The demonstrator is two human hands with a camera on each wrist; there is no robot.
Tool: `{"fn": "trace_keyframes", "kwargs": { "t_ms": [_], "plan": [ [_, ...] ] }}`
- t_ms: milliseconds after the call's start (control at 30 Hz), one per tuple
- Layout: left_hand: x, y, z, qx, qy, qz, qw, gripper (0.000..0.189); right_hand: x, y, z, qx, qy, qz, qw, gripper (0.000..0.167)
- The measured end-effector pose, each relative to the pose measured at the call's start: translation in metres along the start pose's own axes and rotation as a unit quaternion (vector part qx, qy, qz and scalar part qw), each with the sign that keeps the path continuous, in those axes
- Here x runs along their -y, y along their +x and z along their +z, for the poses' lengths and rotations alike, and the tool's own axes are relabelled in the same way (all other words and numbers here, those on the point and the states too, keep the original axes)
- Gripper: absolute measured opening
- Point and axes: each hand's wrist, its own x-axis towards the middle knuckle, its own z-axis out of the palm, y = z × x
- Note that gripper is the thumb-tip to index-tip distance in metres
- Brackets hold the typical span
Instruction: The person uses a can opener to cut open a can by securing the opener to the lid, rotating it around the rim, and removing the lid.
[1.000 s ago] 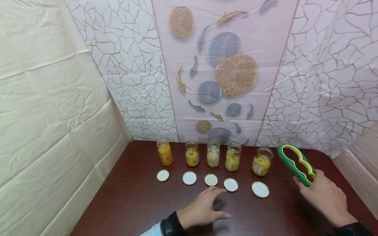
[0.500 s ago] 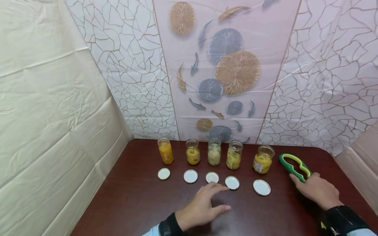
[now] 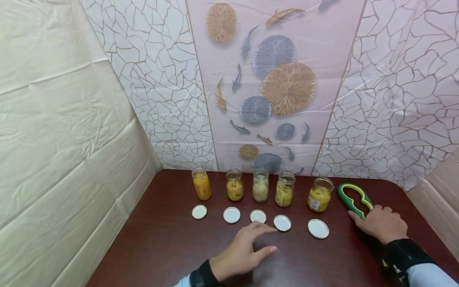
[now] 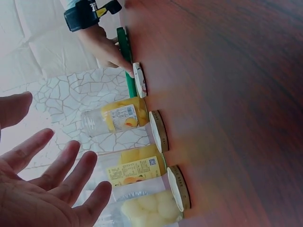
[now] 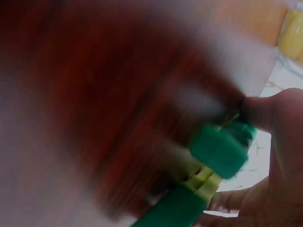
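My right hand (image 3: 383, 224) holds the handle end of a green jar opener (image 3: 347, 202) low over the right side of the table. Up close in the right wrist view, thumb and fingers lie on either side of the green opener (image 5: 218, 150); this view is blurred. Left of it stands an uncapped glass jar of yellow fruit (image 3: 319, 198), with an upturned white lid (image 3: 318, 229) in front. My left hand (image 3: 244, 251) holds nothing, thumb and fingers spread, its fingertips close to another upturned lid (image 3: 282, 223). The left wrist view shows its loose fingers (image 4: 61, 182).
Several uncapped jars line the back of the dark red table (image 3: 161, 239), among them an orange-filled jar (image 3: 202, 187) and one with pale fruit (image 3: 260, 189). Upturned lids, such as the leftmost lid (image 3: 199, 212), lie before them. A patterned cloth (image 3: 172, 99) hangs behind.
My right hand has brought the jar opener down toward the table and shifted slightly left. My left hand stays almost where it was.
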Motion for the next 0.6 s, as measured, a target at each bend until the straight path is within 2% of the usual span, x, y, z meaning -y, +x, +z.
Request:
{"fn": "trace_keyframes", "kwargs": {
  "t_ms": [267,533,600],
  "plan": [
    [-0.005,-0.002,-0.007,-0.006,-0.011,-0.025,0.9996,0.041,-0.006,0.021,-0.004,0.062,-0.001,-0.001,0.9981,0.132],
    [-0.01,-0.003,-0.008,-0.017,-0.012,-0.024,0.9995,0.041,-0.011,0.033,-0.011,0.094,0.008,-0.009,0.9955,0.131],
    [-0.01,-0.003,-0.007,-0.017,-0.035,-0.032,0.9987,0.041,-0.011,0.036,-0.012,0.098,0.005,-0.015,0.995,0.13]
  ]
}}
